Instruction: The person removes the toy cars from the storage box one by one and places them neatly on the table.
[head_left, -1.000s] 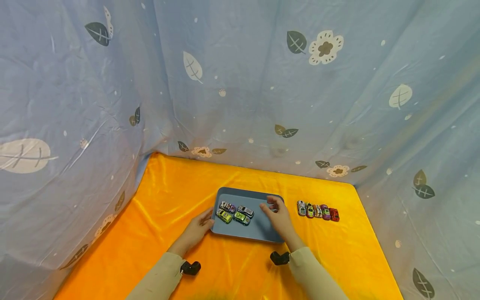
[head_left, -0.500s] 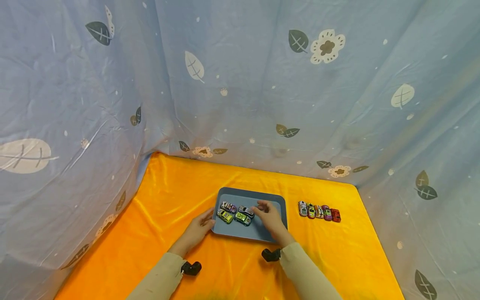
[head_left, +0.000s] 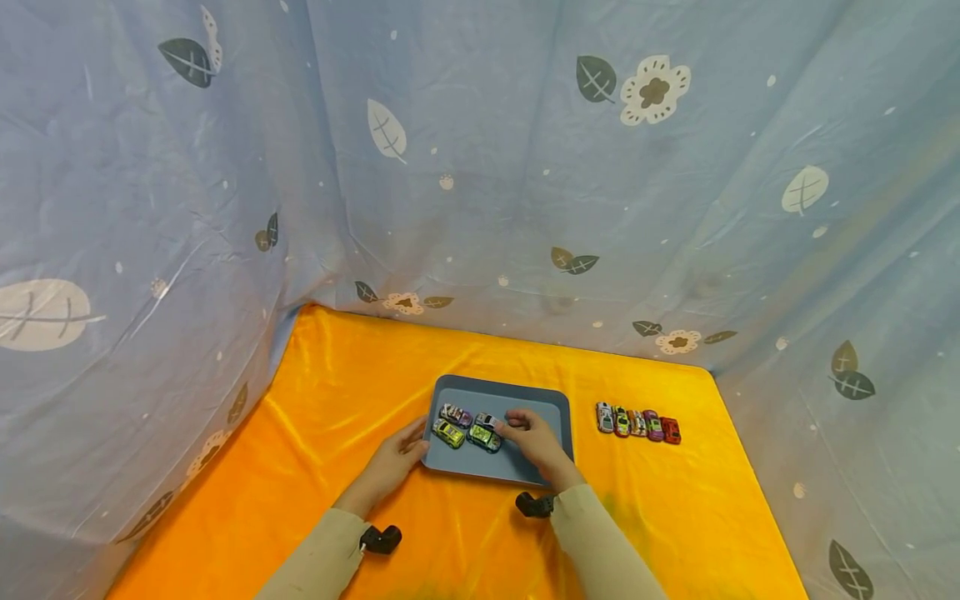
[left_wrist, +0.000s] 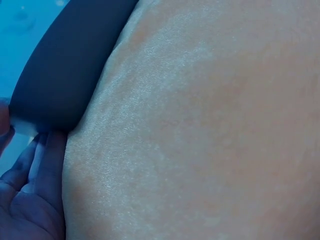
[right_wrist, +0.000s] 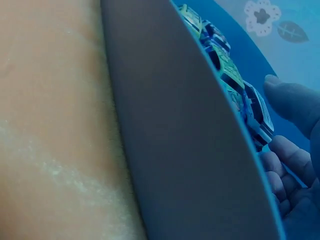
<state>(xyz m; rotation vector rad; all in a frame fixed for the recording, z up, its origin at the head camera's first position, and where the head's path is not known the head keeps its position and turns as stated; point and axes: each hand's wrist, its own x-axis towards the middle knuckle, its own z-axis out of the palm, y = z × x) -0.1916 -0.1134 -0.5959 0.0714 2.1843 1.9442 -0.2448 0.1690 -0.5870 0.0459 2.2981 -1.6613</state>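
Note:
A grey-blue tray (head_left: 536,458) lies on an orange cloth (head_left: 337,392) and holds several toy cars. My right hand (head_left: 506,427) reaches over the tray, thumb and fingers pinching the silver car (head_left: 487,420). Beside it sit a green car (head_left: 483,437), a yellow-green car (head_left: 448,432) and a pink-white car (head_left: 455,414). In the right wrist view the fingers (right_wrist: 292,102) close round the end car (right_wrist: 257,117) behind the tray's rim (right_wrist: 175,125). My left hand (head_left: 415,440) rests with straight fingers against the tray's left edge; the left wrist view shows its fingers (left_wrist: 35,190) by the tray (left_wrist: 60,65).
A row of several toy cars (head_left: 637,422) stands on the cloth to the right of the tray. A blue leaf-patterned sheet (head_left: 480,167) walls in the back and both sides. Black wrist cameras (head_left: 381,537) sit at both sleeves.
My right hand has moved left across the tray, from its right part to the silver car, and its fingers have closed on it. The left hand has stayed at the tray's edge.

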